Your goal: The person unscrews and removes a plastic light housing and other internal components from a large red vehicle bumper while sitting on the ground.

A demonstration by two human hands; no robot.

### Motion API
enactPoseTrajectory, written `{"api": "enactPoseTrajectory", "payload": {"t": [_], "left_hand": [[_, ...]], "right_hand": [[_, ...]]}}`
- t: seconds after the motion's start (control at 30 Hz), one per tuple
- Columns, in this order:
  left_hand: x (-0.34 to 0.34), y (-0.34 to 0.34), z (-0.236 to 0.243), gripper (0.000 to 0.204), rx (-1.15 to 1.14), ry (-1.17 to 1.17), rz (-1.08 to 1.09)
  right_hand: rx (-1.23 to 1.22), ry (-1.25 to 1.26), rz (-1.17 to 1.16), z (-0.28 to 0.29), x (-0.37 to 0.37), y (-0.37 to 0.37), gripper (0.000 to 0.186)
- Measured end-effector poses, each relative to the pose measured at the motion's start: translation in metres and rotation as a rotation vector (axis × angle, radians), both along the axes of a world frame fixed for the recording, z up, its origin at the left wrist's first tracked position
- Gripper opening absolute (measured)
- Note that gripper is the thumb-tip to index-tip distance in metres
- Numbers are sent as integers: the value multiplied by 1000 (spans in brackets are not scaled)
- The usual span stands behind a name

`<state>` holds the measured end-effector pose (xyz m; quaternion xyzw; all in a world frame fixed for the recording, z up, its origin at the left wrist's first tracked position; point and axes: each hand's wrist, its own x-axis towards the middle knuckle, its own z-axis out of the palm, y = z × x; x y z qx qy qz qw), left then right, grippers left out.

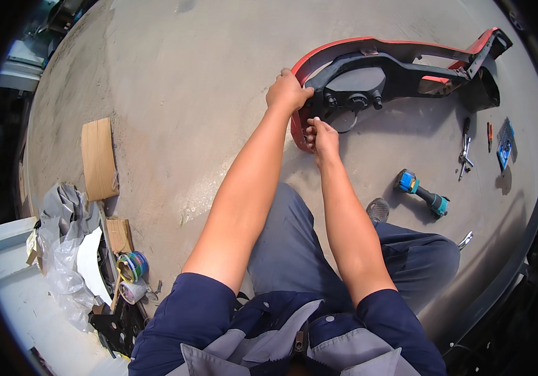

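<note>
A curved red-and-black vehicle bumper panel (407,69) stands on the concrete floor ahead and to the right, its black inner side toward me. A dark lamp housing (358,91) with round fittings and a hanging wire is set into its left part. My left hand (288,94) grips the red rim at the panel's left end, thumb inside and fingers over the edge. Just below, my right hand (323,139) is closed, fingers curled beside the lower red edge. Whatever lies between those fingers is hidden.
A blue-and-black cordless power tool (424,193) lies near my right knee. Beyond it are a ratchet wrench (465,153), an orange-handled tool (489,136) and a blue bit case (505,147). Cardboard (98,160), plastic sheeting (65,250) and tape rolls (132,268) sit left.
</note>
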<state>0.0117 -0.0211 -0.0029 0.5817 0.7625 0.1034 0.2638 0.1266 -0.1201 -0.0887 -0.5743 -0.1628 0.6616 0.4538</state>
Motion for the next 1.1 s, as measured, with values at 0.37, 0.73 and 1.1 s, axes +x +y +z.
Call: {"api": "enactPoseTrajectory", "payload": {"t": [0.37,0.73,1.1], "left_hand": [[-2,-7,-3,75,84,-24,43],[-5,-3,-10,72,93,-59,35],[-13,3,-17,72,95,-90,28]], "right_hand": [[-446,720,-287,-47,-18,74,33],[-461,980,-349,-59,-27,78,22],[-499,988,-337,-53,-31,81,19]]}}
